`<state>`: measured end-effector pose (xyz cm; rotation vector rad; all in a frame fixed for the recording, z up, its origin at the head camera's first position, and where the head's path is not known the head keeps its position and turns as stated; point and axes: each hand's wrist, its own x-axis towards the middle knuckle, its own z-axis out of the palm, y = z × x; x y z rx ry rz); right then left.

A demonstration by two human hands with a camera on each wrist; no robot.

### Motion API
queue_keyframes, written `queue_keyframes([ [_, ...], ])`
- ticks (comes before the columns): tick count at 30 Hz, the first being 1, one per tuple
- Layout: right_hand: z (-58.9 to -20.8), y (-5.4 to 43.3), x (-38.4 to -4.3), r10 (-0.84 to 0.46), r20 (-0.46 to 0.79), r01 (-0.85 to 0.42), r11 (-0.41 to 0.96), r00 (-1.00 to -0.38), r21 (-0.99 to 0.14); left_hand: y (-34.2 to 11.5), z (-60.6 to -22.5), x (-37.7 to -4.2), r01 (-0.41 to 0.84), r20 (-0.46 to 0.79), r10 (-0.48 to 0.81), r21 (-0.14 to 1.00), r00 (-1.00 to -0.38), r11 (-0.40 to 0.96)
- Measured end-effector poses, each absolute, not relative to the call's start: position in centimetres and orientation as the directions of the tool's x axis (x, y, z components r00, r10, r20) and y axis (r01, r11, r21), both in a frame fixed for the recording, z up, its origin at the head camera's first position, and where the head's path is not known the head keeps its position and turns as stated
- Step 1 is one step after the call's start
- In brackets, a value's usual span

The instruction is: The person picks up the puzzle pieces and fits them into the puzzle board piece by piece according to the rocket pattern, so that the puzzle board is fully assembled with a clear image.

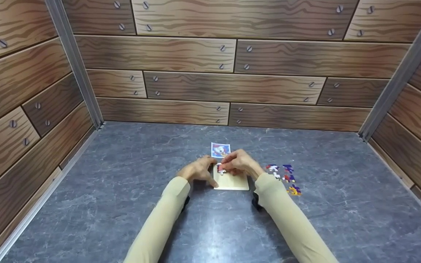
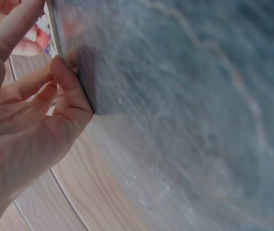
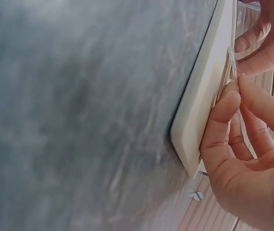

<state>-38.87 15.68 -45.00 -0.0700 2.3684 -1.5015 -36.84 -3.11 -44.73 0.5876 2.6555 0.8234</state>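
Note:
A pale wooden puzzle board (image 1: pixel 236 183) lies flat before me. My left hand (image 1: pixel 197 170) rests along its left edge, thumb at the near left corner and index finger by the far left one, fingers spread apart. Over the board's upper left part, my right hand (image 1: pixel 242 161) pinches a thin puzzle piece (image 3: pixel 233 67) between thumb and index finger. Red and white puzzle pieces (image 1: pixel 221 170) show at that corner, partly hidden by the right fingers. In the left wrist view, the left fingertips (image 2: pixel 65 77) are bent against the table beside the board.
Just beyond the board is a small picture card (image 1: pixel 220 150) with a blue ground and a white figure. Loose puzzle pieces (image 1: pixel 289 178) in purple, red, white and orange lie to the right on the grey marbled table (image 1: pixel 141 153). Wood-plank-patterned walls (image 1: pixel 188 86) enclose the table's back and sides.

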Motion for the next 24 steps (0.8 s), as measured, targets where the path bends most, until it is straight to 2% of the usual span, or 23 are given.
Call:
queue_keyframes([
  [6,-45.02,15.97,-38.69,-0.234,-0.228,0.108,0.436,-0.945,-0.894,-3.07,-44.77,-36.8,0.284,-0.162,0.456,0.593,-0.875,0.754],
  [24,-44.92,15.51,-38.43,-0.32,-0.153,-0.081,0.613,-0.935,-0.786,-3.06,-44.75,-36.87,0.301,-0.145,0.465,0.589,-0.873,0.75],
])
